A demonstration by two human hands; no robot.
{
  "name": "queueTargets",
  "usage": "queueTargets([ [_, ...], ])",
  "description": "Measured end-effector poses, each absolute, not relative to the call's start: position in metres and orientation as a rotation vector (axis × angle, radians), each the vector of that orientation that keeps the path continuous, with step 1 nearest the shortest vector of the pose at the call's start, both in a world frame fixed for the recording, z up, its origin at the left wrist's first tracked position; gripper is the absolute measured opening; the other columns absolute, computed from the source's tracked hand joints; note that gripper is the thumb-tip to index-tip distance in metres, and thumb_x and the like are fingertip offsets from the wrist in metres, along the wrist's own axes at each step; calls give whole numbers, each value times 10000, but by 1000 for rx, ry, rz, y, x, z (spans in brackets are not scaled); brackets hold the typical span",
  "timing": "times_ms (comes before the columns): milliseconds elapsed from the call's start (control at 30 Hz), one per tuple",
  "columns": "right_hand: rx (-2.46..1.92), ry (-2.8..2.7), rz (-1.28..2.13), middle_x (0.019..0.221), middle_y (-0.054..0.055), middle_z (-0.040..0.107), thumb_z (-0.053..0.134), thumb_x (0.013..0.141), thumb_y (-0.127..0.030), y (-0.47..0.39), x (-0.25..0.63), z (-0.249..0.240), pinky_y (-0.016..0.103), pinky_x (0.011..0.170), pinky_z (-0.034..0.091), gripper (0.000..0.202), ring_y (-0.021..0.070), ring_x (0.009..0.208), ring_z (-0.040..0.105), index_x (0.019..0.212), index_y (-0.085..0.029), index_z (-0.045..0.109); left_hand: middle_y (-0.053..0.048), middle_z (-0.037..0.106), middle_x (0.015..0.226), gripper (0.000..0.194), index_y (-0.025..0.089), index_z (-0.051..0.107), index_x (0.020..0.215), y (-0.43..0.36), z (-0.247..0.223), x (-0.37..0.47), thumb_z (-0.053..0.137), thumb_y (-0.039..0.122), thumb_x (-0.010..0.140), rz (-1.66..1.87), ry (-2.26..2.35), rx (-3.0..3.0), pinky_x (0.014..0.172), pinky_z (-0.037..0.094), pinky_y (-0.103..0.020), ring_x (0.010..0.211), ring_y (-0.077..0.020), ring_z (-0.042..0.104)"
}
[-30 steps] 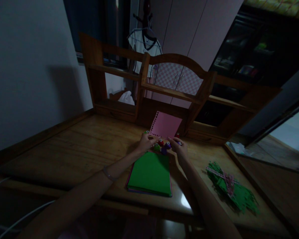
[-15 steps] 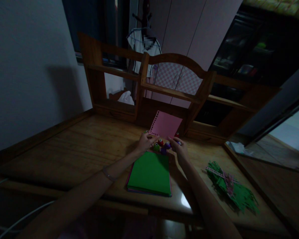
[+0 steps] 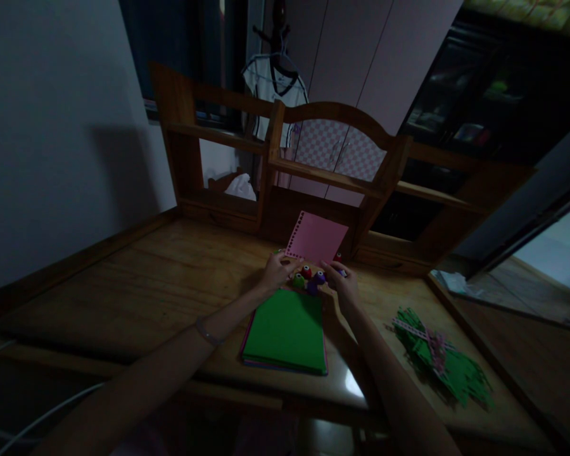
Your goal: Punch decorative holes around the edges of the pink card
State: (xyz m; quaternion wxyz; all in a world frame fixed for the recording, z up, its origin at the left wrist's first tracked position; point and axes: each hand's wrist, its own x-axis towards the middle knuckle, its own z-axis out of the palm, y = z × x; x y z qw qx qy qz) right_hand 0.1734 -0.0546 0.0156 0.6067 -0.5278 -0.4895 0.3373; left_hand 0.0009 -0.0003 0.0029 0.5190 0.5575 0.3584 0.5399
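Observation:
A pink sheet of paper [image 3: 317, 237] with punched holes down its left edge is held up over the desk. My left hand [image 3: 276, 273] pinches its lower left corner, while my right hand [image 3: 342, 280] grips the lower right corner between thumb and fingers. Just below the sheet, between my hands, sit several small round toys: a green one [image 3: 299, 280], a red one [image 3: 306, 272] and purple ones [image 3: 319, 277]. Nearer to me lies a stack of coloured sheets with a green sheet [image 3: 287, 332] on top.
To the right lies a pile of green and pink paper strips [image 3: 439, 354]. A wooden shelf unit [image 3: 323, 170] rises along the desk's far edge. The wooden desk [image 3: 137, 278] meets a wall at left. White cables [image 3: 52, 411] hang at lower left.

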Motion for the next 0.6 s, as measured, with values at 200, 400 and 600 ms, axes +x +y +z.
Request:
queueTargets([
  [200, -1240, -1109, 794, 540, -35, 479, 718, 617, -517, -52, 174, 15, 227, 440, 248, 360, 87, 468, 363, 693, -174, 642, -70, 686, 774, 333, 105, 669, 845, 1, 1, 2, 722, 363, 642, 1296, 846, 1314, 531, 445, -226, 600, -135, 602],
  [400, -1239, -1084, 803, 570, -28, 477, 730, 629, -478, -53, 172, 13, 214, 431, 234, 322, 82, 479, 351, 725, -182, 647, -75, 687, 735, 327, 102, 681, 802, 2, -1, 3, 731, 377, 631, 1272, 824, 1323, 535, 452, -232, 606, -147, 603],
  [600, -1256, -1103, 815, 546, -26, 463, 728, 622, -495, -55, 169, 17, 216, 418, 228, 336, 82, 465, 338, 701, -180, 641, -52, 661, 621, 246, 121, 675, 689, -3, 5, 3, 743, 346, 616, 1244, 819, 1308, 503, 427, -223, 565, -145, 591],
])
